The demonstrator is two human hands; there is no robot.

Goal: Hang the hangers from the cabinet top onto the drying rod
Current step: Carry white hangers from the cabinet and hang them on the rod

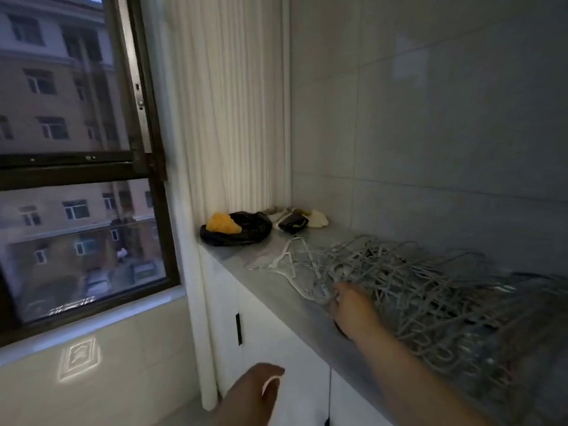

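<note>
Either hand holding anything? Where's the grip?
Left hand holds nothing. Right hand is on the hanger pile, at its near edge; whether there is a grip cannot be told.

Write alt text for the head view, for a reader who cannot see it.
The right hand reaches into a tangled pile of grey hangers on the cabinet top, while the left hand hangs idle below. A black bag lies at the far end, beside a window.
</note>
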